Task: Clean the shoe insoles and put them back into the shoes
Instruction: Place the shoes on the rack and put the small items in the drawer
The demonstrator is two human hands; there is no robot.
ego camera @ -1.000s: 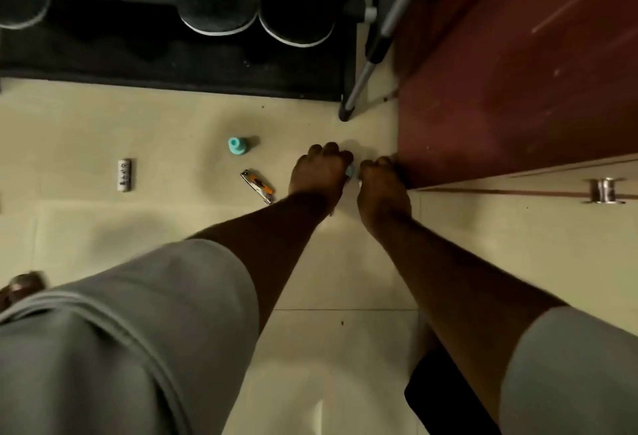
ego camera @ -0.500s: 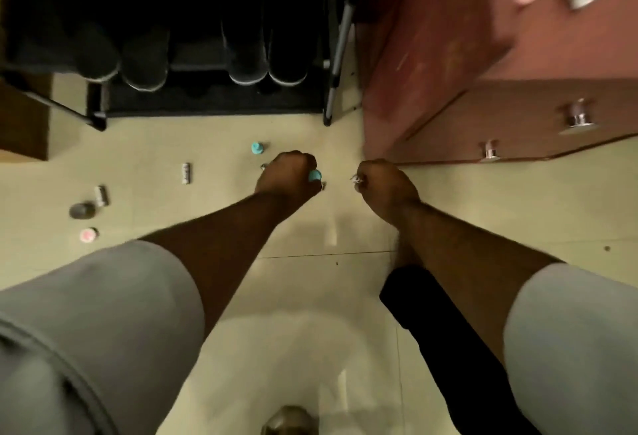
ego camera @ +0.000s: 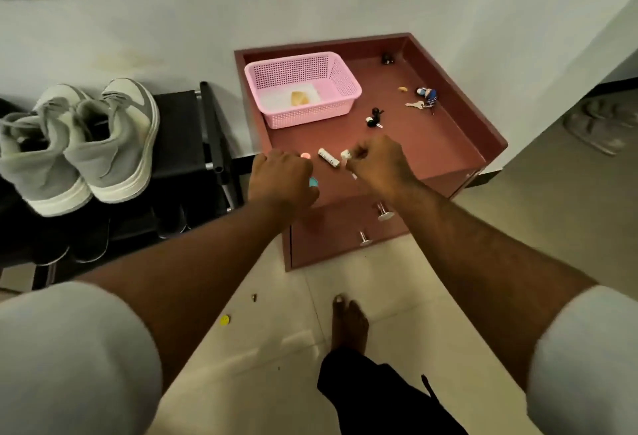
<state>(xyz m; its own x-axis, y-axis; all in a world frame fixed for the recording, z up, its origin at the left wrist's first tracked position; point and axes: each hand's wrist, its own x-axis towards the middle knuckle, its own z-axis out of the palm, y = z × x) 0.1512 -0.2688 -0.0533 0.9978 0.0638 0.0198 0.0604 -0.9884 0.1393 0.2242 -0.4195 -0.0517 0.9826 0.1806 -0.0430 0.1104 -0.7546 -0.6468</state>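
Note:
A pair of grey high-top shoes (ego camera: 86,144) stands on top of the black shoe rack (ego camera: 186,138) at the left. No insole shows. My left hand (ego camera: 281,177) is curled round a small teal object (ego camera: 313,183) above the front edge of the maroon cabinet (ego camera: 431,144). My right hand (ego camera: 378,162) pinches a small white object (ego camera: 346,155) over the cabinet top. A white tube (ego camera: 328,158) and a small pink item (ego camera: 305,155) lie between the hands.
A pink basket (ego camera: 340,91) sits at the cabinet's back left, with keys (ego camera: 423,101) and small dark trinkets (ego camera: 374,119) to its right. Dark slippers (ego camera: 88,245) fill the rack's lower shelf. My bare foot (ego camera: 348,324) and a yellow disc (ego camera: 224,320) are on the tiled floor.
I have stood up from the floor. Both hands rose from the tiles to the cabinet top, still holding the small items they picked up.

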